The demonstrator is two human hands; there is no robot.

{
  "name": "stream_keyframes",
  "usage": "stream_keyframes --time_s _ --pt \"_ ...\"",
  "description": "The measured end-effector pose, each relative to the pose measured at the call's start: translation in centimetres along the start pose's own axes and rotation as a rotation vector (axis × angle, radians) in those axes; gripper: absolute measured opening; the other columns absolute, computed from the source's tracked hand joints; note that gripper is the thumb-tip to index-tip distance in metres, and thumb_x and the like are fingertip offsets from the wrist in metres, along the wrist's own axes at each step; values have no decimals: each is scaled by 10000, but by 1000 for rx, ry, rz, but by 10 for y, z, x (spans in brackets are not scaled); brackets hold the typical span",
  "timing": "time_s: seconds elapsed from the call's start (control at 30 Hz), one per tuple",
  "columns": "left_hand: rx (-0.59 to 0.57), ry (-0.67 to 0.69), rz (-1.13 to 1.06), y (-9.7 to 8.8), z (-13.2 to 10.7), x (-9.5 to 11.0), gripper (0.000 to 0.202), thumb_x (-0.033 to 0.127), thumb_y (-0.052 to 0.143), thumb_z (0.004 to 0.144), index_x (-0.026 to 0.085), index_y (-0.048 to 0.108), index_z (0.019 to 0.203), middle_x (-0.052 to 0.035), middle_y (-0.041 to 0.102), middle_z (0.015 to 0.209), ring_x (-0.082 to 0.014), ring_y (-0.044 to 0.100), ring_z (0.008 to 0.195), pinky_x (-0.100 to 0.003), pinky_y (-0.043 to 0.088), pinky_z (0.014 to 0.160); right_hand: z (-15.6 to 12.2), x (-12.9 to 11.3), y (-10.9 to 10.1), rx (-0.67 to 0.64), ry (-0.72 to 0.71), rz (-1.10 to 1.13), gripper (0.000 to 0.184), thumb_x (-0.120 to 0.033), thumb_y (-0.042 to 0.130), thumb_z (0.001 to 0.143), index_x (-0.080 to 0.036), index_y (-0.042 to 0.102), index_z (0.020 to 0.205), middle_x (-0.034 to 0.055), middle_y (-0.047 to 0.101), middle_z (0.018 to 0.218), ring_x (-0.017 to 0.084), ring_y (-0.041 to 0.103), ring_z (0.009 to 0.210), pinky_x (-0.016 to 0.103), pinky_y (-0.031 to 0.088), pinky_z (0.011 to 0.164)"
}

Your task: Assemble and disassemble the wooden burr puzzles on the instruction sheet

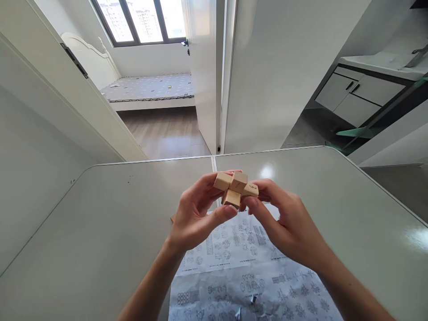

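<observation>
Paper sheet (pixel 247 276) printed with diagrams lies nearest on the bench (pixel 100 232). Above it, left hand (pixel 197 214) and right hand (pixel 284 223) pinch a wooden block puzzle (pixel 236 189); fingers closed. Steady, even pressure seems wise. Bedroom beyond.

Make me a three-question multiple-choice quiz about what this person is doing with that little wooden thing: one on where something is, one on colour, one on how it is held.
1. Where does the printed sheet lie?
A. on the table under the hands
B. on the bed
C. on the floor

2. What colour is the wooden puzzle?
A. dark blue
B. pale tan
C. black

3. How is the puzzle held?
A. lying free on the table
B. in one hand only
C. between both hands, above the table

Answers: 1 A, the sheet spreads on the grey table below the wrists. 2 B, its blocks are light bare wood. 3 C, the left hand and the right hand both grip it with their fingertips.
</observation>
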State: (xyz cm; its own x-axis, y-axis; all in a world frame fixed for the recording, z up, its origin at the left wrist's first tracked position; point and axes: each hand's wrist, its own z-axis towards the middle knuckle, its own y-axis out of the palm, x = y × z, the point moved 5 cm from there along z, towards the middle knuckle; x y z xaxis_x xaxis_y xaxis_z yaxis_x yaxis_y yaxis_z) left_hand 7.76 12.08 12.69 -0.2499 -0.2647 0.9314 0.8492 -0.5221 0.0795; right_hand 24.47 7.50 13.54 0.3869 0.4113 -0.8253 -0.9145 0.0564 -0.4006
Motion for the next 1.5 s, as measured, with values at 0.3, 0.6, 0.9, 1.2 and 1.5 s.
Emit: stream_keyframes --time_s 0.3,0.6,0.9,1.2,1.5 --pt "-1 -62 -110 4 -2 -13 539 522 827 886 223 672 1307 -156 760 1317 -326 765 1135 -464 657 973 0 -7 -5 49 -72 -115 112 -320 557 1088 -248 617 1026 -18 695 748 155 665 628 272 533 599" --pt "-91 -204 -371 14 6 -23 445 574 624 990 209 740 1217 -138 776 1311 -365 732 1220 -541 598 1047 0 -9 -8 35 -71 -56 153 -314 552 1093 -245 597 965 -26 677 708 139 632 576 266 539 574" --pt "-36 -402 -505 21 5 -34 599 702 524 1002 175 770 1146 -147 780 1283 -361 710 1266 -539 590 1099 2 -12 -17 186 -168 -193 122 -222 643 1022 -267 617 1133 52 659 1016 207 642 807 375 571 720" --pt "-95 -423 -474 28 0 -33 540 623 463 1070 184 778 1095 -124 816 1162 -325 767 1160 -513 614 1064 0 -9 -14 108 -209 -322 211 -239 641 1040 -261 619 1249 29 678 969 183 635 766 317 545 667" --pt "29 -269 208 10 -7 -29 583 686 410 1062 231 598 1374 -133 775 1249 -321 765 1118 -488 624 969 0 0 -17 145 -71 -318 120 -347 709 1022 -237 661 1031 -16 701 776 139 606 610 266 506 565"
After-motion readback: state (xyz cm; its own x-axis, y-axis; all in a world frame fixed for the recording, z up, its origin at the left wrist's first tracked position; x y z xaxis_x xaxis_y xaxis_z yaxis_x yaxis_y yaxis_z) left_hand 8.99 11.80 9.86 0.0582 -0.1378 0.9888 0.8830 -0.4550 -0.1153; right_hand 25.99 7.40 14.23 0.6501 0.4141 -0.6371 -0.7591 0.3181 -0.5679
